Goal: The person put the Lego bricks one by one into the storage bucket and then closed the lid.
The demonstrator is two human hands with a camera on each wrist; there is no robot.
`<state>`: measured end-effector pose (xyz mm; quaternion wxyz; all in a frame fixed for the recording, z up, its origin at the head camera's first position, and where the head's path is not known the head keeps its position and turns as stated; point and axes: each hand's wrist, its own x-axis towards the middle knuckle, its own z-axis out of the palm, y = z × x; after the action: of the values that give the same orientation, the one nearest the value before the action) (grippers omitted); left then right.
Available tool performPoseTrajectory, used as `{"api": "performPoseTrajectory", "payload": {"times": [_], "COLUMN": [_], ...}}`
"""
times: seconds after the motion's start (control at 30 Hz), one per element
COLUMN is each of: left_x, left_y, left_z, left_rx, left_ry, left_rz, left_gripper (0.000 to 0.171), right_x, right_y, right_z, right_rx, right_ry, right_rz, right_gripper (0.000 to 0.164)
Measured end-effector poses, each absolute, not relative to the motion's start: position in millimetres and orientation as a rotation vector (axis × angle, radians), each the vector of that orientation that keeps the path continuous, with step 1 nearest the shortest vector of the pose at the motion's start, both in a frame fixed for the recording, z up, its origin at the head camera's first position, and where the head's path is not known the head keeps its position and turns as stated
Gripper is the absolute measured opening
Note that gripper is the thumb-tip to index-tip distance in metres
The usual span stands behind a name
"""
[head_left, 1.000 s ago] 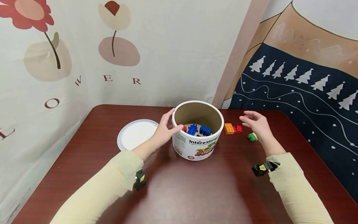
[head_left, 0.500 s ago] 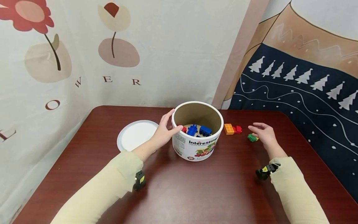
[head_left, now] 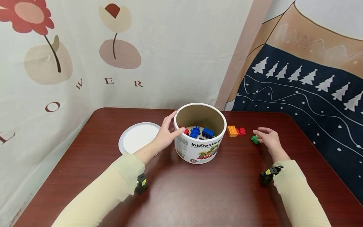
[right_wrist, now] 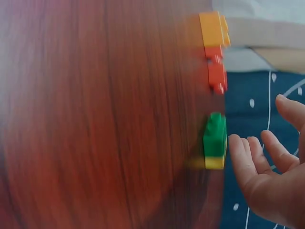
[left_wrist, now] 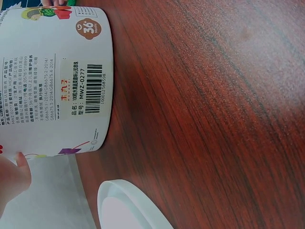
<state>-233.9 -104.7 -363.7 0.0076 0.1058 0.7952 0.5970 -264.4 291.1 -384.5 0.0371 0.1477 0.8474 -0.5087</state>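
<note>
A white bucket with a fruit picture and printed words stands upright on the table, its mouth uncovered. Blue bricks and a bit of red lie inside. My left hand holds the bucket's left side, thumb near the front rim and fingers farther back along the wall. To the right, my right hand hovers with parted, slightly bent fingers close beside a green toy brick. The right wrist view shows this green brick with a yellow part under it, fingertips right at its side and nothing between fingers and thumb.
An orange brick and red bricks lie just right of the bucket. A round white lid rests flat at the left, partly behind the left forearm. Printed cloths hang along the table's back and right edges.
My right hand has moved right and lower, down toward the green brick, and now overlaps part of it in the head view. The left hand and bucket have stayed put.
</note>
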Motion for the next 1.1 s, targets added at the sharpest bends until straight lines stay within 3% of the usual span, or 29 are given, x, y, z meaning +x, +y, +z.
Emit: {"api": "performPoseTrajectory", "payload": {"times": [0.5, 1.1], "left_x": [-233.7, -231.5], "left_y": [-105.0, -104.0], "left_z": [-364.2, -361.8], "left_rx": [0.335, 0.338], "left_ry": [2.491, 2.480], "left_rz": [1.880, 1.886], "left_gripper": [0.075, 0.075], "right_x": [-282.7, -297.7], "right_y": [227.3, 200.0], "right_z": [-400.1, -405.2], "right_rx": [0.400, 0.405], "right_ry": [2.577, 2.819], "right_rz": [-1.550, -1.198], "right_gripper": [0.055, 0.057]}}
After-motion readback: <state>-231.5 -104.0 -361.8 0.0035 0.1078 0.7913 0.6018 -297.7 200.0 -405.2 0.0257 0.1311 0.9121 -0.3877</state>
